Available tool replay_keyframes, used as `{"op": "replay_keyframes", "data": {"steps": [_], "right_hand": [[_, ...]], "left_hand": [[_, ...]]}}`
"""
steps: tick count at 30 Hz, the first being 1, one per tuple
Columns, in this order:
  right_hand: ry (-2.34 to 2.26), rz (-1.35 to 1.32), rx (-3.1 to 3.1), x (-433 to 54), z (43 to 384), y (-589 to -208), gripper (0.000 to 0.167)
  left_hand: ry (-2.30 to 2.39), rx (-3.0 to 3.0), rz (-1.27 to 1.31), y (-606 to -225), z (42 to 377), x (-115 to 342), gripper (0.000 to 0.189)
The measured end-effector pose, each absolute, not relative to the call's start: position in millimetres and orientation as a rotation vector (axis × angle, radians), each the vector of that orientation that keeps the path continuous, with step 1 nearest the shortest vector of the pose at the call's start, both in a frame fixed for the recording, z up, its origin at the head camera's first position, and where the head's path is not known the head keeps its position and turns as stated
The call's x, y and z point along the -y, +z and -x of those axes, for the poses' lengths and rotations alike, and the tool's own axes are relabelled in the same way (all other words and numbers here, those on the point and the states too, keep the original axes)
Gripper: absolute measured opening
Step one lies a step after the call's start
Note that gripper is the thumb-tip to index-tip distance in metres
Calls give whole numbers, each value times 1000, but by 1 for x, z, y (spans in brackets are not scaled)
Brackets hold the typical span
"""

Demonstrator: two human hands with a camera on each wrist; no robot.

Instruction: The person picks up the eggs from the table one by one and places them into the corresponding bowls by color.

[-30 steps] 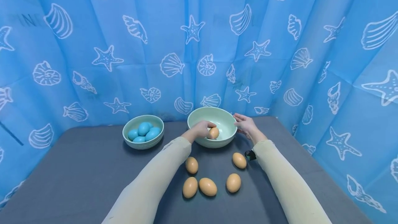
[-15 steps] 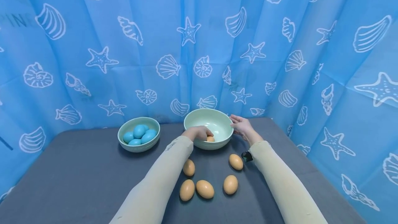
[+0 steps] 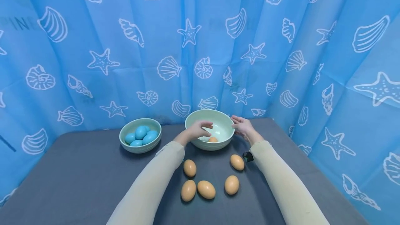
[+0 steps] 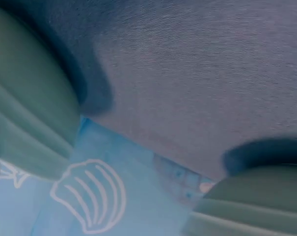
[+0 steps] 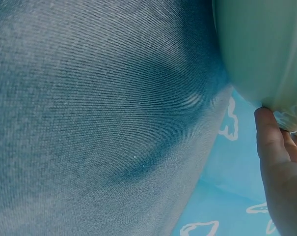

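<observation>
Far left, the small bowl is sitting on the table with its blue eggs, well apart from my hands. Next, my left sleeve is slanting past three brown eggs; lower that arm carelessly and I'm risking a nudge, and they could be rolling off. My left hand is hovering by the big bowl, thumb and fingers apart, nothing between them (whether it's brushing the rim, I can't tell). Inside, low on the near side, one egg is resting, partly hidden by the rim; another landing hard on it could be cracking both. Two more eggs are lying further right, one just beside the dark device at my cuff, so a sideways drag could be sweeping it away. My right hand is touching the bowl's right side, fingers fairly straight; pushing too hard could be sliding or tipping everything.
</observation>
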State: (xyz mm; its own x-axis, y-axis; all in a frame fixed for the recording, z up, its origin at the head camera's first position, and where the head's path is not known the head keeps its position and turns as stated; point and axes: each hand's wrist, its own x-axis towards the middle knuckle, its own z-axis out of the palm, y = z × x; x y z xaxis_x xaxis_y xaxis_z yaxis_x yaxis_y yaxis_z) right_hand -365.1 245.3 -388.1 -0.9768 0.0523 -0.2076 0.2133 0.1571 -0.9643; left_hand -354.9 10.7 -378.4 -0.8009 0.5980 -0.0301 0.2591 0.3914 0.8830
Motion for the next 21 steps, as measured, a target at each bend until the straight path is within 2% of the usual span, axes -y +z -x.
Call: {"op": "replay_keyframes", "data": {"steps": [9,21], "right_hand": [[-1932,-253,-2297,-243,364,-384,56],[-1927,-255,-2297,-245,364,-386,57]], "left_hand": [[1700,-2217,-713,-375,329,26,49],[1493,-2208,-745,-383,288,67,61]]}}
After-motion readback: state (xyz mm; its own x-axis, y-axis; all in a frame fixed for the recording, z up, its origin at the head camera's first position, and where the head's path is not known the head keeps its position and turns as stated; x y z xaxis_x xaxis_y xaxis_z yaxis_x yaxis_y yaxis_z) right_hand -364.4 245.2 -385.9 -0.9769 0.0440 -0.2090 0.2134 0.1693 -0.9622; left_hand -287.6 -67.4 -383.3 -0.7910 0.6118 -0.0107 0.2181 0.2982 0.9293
